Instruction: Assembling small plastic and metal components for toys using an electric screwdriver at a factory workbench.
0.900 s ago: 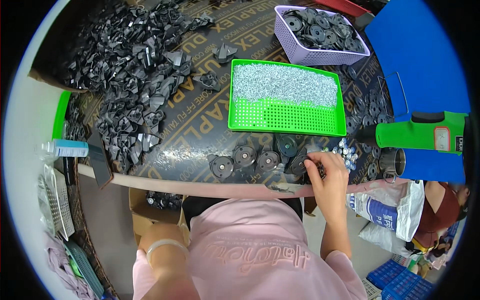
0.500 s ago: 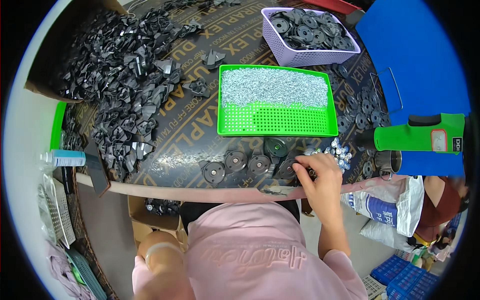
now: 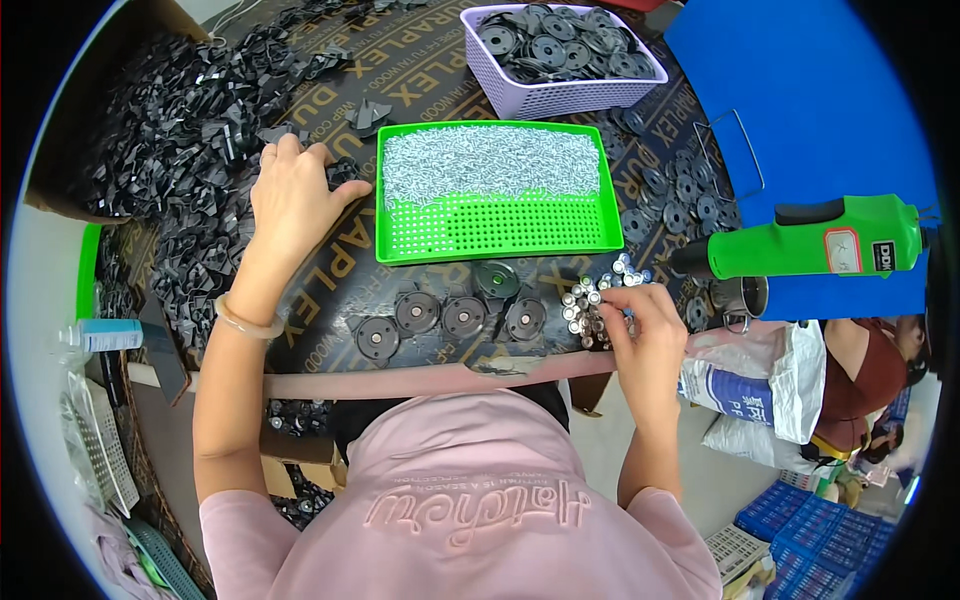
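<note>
My left hand point(image 3: 290, 195) reaches over the heap of black angular plastic parts point(image 3: 215, 110), thumb spread away from the fingers, some fingertips at the parts. My right hand point(image 3: 648, 325) is at a cluster of small silvery round metal pieces point(image 3: 577, 308), with thumb and forefinger pinched at one of them. Between the hands, several black disc assemblies stand in a row near the table edge, among them a left one point(image 3: 377, 338) and a right one point(image 3: 525, 318). Each shows a metal centre. A dark green-tinted disc piece point(image 3: 495, 279) lies behind the row.
A green perforated tray point(image 3: 520, 232) holds many small silvery screws or pins. Behind it stands a lilac basket point(image 3: 540, 99) of black discs. Loose discs point(image 3: 685, 188) lie at the right, near a green power driver point(image 3: 800, 243) and a metal cup point(image 3: 745, 296).
My left hand has risen from beside my body to the heap of black parts. The right hand has left the rightmost black disc and moved to the metal pieces. The view has shifted slightly.
</note>
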A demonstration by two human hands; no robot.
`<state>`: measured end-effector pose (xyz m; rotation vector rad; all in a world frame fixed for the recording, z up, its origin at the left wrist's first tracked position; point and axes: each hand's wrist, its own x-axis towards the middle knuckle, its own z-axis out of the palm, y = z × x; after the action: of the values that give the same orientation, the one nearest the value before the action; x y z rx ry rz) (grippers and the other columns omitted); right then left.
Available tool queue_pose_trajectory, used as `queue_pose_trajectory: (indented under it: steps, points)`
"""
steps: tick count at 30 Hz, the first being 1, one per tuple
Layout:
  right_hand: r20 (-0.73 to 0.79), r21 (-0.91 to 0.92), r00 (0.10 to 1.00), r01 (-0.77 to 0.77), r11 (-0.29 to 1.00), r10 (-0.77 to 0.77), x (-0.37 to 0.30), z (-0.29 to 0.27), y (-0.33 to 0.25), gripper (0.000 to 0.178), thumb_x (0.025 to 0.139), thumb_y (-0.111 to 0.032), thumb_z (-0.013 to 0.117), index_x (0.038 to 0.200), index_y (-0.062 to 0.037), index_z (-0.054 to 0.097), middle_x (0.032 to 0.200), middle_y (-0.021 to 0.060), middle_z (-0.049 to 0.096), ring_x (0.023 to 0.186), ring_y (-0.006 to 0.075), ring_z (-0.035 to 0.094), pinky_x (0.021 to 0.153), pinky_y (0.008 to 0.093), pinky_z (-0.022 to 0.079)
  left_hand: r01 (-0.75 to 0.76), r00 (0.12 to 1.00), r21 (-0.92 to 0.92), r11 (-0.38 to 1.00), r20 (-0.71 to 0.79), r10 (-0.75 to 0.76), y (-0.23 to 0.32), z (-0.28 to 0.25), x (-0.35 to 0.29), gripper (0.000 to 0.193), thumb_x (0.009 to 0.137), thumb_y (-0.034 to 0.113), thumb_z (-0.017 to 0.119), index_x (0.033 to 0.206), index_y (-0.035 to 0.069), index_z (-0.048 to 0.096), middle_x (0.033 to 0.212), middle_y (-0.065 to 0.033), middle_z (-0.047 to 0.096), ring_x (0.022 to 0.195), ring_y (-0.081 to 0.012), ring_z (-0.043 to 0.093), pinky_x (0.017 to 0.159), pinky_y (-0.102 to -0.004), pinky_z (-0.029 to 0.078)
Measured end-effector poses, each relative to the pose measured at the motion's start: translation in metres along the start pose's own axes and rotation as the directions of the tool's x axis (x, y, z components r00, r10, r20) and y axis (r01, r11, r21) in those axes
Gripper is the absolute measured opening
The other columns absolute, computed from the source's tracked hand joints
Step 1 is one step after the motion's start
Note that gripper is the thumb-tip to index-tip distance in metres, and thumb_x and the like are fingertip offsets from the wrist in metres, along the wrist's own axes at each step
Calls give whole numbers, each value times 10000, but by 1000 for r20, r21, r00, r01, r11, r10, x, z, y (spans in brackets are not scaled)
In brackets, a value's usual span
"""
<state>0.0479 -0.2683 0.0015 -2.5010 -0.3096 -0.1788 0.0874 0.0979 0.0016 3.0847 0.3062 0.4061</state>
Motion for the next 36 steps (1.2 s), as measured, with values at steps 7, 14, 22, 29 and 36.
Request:
queue_pose_trajectory:
  steps: [7,14,22,29,36]
  points:
    - [49,-36,986,162,986,-161,4,17,-8,190,780,-103,779,953,-68,709,939,92,632,799,309,641,709,405,507,-60,997,-122,991,-53,54,1,8,-2,468,651,283,888,967,16,670,955,-121,650,1003,-328,596,840,-421,517]
    - [61,-9,991,120,993,-119,2,18,-1,130,788,-62,746,878,-57,653,850,97,631,791,314,632,695,417,493,-6,999,-345,939,-44,-9,-4,4,-3,440,623,99,887,954,36,604,899,-111,680,726,-266,660,685,-365,534]
    - [35,-4,999,33,999,-33,-1,3,6,120,790,-81,752,875,-64,670,827,89,647,783,291,626,697,402,493,135,987,-763,632,47,-154,-8,-28,-25,428,711,-46,792,1091,25,607,891,-64,661,641,-72,589,563,-235,484]
    - [94,-124,979,194,973,-183,-7,12,-2,196,744,-130,800,913,-100,706,939,53,609,900,270,592,722,408,488,179,984,-936,305,173,-47,30,-58,-90,532,741,-129,755,1228,20,602,859,65,511,704,3,402,590,-141,449]
    - [35,48,994,104,993,-106,-6,11,3,99,793,-69,767,874,-62,710,864,72,651,771,247,615,649,357,493,322,939,-946,21,322,121,57,-59,-127,512,794,-158,701,1228,2,481,1062,-58,565,853,-40,547,616,-167,508]
